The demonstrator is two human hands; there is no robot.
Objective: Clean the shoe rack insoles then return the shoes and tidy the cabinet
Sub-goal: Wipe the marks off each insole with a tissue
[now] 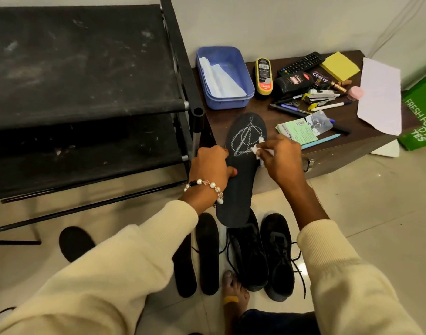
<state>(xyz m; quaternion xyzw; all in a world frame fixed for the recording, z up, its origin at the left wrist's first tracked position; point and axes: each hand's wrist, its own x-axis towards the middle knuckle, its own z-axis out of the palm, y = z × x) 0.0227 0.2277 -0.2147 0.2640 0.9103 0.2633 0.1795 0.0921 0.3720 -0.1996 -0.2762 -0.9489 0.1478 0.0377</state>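
Observation:
A black insole (241,180) with a white stitched pattern near its toe is held up in front of me. My left hand (210,165) grips its left edge at the middle. My right hand (278,157) pinches a small white tissue (257,151) and presses it against the insole's right side. On the floor below lie two more black insoles (207,252) side by side, and a pair of black laced shoes (262,252) stands to their right. Another dark insole (74,243) lies further left. The black shoe rack (86,68) with dusty fabric shelves fills the left.
A low brown cabinet (340,151) on the right holds a blue tray (224,76) with white paper, shoe polish (262,76), a remote, pens, yellow notes and a white sheet. A green box (422,117) stands at far right. A bare foot (233,291) rests on the tile floor.

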